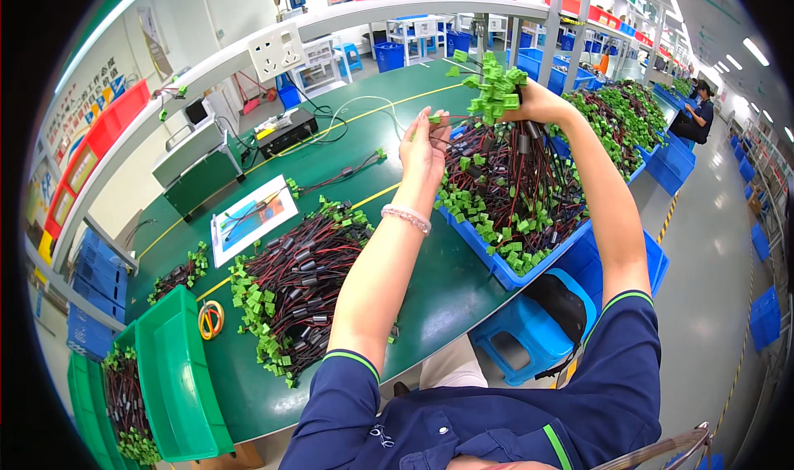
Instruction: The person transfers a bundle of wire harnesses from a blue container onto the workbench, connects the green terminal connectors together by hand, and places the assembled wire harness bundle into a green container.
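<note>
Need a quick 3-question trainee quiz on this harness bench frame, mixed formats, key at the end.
1. True or false: the right hand grips a bunch of cable harnesses by the end with green connectors.
2. Where do the harnesses' lower ends hang? A) over the blue bin B) in the green bin C) on the floor
3. Fill in: the left hand is open, its fingers touching thin ____ beside the bunch.

Key: 1 true; 2 A; 3 wires
</note>
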Demonstrator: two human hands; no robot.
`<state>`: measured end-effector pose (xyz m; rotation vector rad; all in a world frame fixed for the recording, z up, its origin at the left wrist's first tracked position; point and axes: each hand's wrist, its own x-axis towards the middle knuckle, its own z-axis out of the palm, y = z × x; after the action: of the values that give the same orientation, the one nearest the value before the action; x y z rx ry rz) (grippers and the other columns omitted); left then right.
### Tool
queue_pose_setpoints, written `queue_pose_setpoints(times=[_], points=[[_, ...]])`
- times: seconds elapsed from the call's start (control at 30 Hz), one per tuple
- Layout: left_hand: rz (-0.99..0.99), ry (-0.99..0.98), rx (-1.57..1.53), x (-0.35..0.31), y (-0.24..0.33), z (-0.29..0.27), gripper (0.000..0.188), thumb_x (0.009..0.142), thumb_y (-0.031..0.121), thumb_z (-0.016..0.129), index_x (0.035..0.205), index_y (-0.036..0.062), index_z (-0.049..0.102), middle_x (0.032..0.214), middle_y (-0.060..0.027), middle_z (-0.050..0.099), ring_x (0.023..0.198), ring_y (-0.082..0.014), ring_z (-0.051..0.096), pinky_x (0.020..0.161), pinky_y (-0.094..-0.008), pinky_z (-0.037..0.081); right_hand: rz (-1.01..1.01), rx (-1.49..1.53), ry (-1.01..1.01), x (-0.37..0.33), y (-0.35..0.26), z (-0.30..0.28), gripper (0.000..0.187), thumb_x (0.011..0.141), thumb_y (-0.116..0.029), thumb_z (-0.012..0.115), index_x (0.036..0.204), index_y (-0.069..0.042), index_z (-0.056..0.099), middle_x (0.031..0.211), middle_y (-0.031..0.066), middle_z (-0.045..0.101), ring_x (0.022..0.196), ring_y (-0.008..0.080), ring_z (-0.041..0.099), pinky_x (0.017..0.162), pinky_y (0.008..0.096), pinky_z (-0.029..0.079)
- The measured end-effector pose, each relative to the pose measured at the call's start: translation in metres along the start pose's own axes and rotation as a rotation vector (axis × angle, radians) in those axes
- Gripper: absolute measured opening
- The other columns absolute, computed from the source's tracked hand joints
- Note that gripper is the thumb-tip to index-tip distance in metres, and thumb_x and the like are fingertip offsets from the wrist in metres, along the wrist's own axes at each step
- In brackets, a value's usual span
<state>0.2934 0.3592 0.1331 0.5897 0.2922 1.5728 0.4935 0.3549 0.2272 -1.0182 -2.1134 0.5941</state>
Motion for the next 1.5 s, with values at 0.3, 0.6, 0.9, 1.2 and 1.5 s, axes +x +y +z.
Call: queue_pose_setpoints(times=[0.3,0.6,0.9,1.2,1.5], points=[[-0.058,0.087,-0.182,0.014,0.004,0.03,0.019,0.088,0.019,0.039,0.096,0.0031,0.045,0.094,-0.0143,0.055,0.091,-0.0268,0.056,0.079,-0.0441,0.046,0.251,0.084,-0.108,-0.004,0.009,-0.001,0.036,0.064,-0.015,0.069,0.096,-0.004,0.056,0.085,0.0034,0.059,0.079,0.0115,0.052,0.075,0.026,0.041],[0.037,0.044,-0.152,0.018,0.018,0.046,0.018,0.089,0.017,0.039,0.097,0.0018,0.045,0.091,-0.0152,0.057,0.084,-0.0252,0.059,0.072,-0.0392,0.049,0.203,0.191,0.044,-0.001,0.013,0.013,0.036,0.065,-0.019,0.07,0.096,-0.005,0.058,0.089,0.0036,0.06,0.08,0.0111,0.052,0.075,0.025,0.04],[-0.063,-0.306,-0.04,0.016,0.012,0.074,0.032,0.089,0.029,0.037,0.101,0.0004,0.045,0.091,-0.0121,0.055,0.08,-0.0214,0.054,0.074,-0.036,0.045,0.085,0.168,0.009,-0.005,0.0,0.033,0.04,0.065,-0.009,0.068,0.102,-0.004,0.055,0.097,0.0041,0.058,0.086,0.0119,0.052,0.081,0.0275,0.04],[-0.231,-0.297,0.643,0.011,0.019,0.048,0.053,0.09,0.038,0.027,0.127,-0.0001,0.025,0.123,-0.0131,0.04,0.109,-0.0221,0.041,0.094,-0.0321,0.03,0.108,0.486,0.024,-0.024,0.032,0.003,0.03,0.071,-0.007,0.059,0.1,0.0,0.055,0.09,0.0056,0.059,0.078,0.0126,0.056,0.073,0.0258,0.044],[0.081,-0.711,1.217,0.006,-0.017,0.021,0.013,0.07,0.011,0.064,0.079,0.0022,0.065,0.068,-0.0075,0.064,0.06,-0.0104,0.058,0.059,-0.0256,0.046,0.121,0.394,0.001,-0.042,0.028,-0.024,0.024,0.075,-0.016,0.059,0.094,-0.001,0.057,0.082,0.0053,0.058,0.074,0.0127,0.054,0.068,0.0263,0.043]])
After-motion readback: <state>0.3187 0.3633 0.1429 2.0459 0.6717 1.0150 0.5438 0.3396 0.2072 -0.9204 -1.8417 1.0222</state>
